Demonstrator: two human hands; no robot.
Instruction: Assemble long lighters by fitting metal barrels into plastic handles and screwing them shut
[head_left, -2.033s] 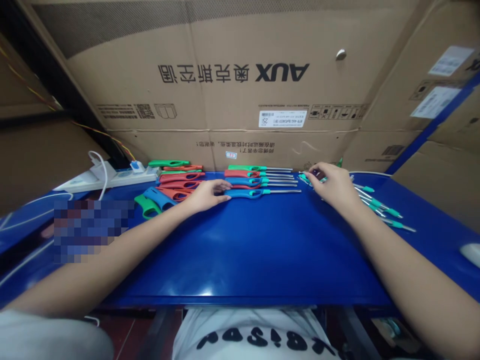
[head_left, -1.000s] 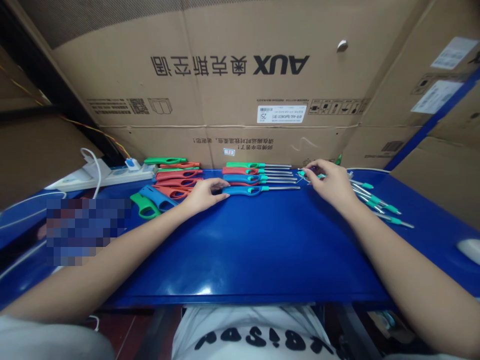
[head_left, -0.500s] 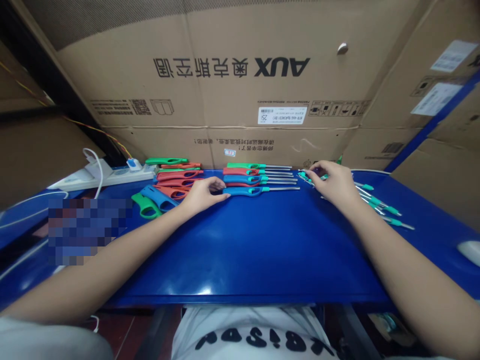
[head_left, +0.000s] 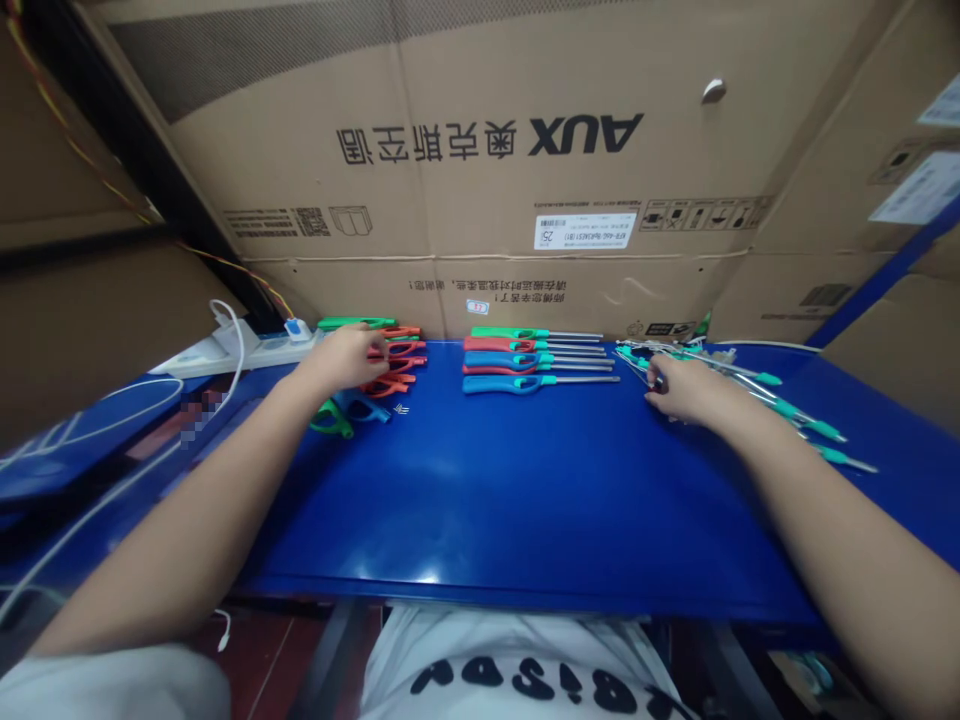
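Observation:
My left hand (head_left: 345, 357) is over the pile at the left, its fingers curled down on a red lighter handle (head_left: 405, 364). Around it lie more plastic handles: a green one (head_left: 336, 421), a blue one (head_left: 363, 405) and several orange and red ones. At the right, my right hand (head_left: 679, 388) pinches at the edge of a heap of metal lighter tubes with teal ends (head_left: 787, 409); what its fingertips hold is too small to make out. Between the hands lies a stack of several long-necked lighters with tubes fitted, the blue one (head_left: 491, 384) nearest me.
A large cardboard sheet (head_left: 450, 220) stands behind the blue tabletop (head_left: 487, 480). A power strip (head_left: 255, 352) with white cables lies at the left back. Small pale pins (head_left: 401, 409) rest beside the blue handle.
My left hand has left the lighter stack and moved left onto the loose handles. My right hand has come slightly nearer me at the tube heap. The view has shifted a little.

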